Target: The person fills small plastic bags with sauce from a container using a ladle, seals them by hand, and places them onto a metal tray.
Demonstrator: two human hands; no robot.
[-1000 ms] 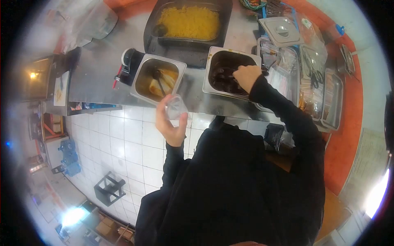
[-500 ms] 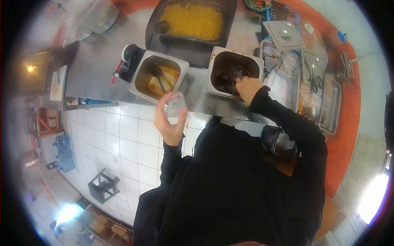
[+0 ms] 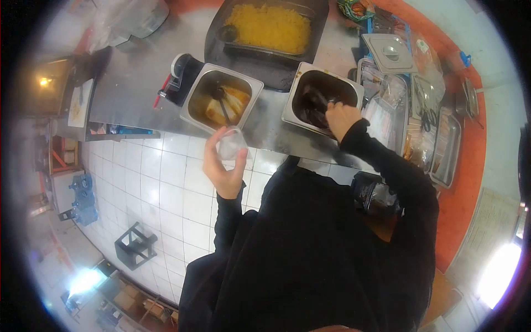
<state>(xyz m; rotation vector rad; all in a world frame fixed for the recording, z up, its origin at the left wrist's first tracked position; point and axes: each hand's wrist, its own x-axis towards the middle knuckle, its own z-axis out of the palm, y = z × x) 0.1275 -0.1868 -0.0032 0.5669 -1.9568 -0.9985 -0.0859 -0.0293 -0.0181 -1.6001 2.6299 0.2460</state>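
My left hand (image 3: 221, 169) holds a small, clear plastic bag (image 3: 232, 145) between thumb and fingers, just off the counter's front edge. Behind it stands a steel pan (image 3: 253, 91) with orange-brown sauce and a dark ladle (image 3: 221, 99) leaning in it. My right hand (image 3: 343, 118) reaches over the near right side of a second steel pan (image 3: 292, 105) of very dark sauce. Its fingers are closed around what seems to be a dark ladle (image 3: 317, 98), whose lower end is hard to separate from the sauce.
A black tray of yellow rice (image 3: 271, 27) sits at the back. A black tape dispenser (image 3: 184, 77) is left of the first pan. On the right lie a steel lid (image 3: 390, 52), scissors (image 3: 427, 117) and trays of packets (image 3: 381, 113). A black stool (image 3: 135, 245) stands on the tiled floor.
The view has shifted slightly, moving the counter things a little to the right. My right hand stays at the dark sauce pan, and the bag is still in my left hand.
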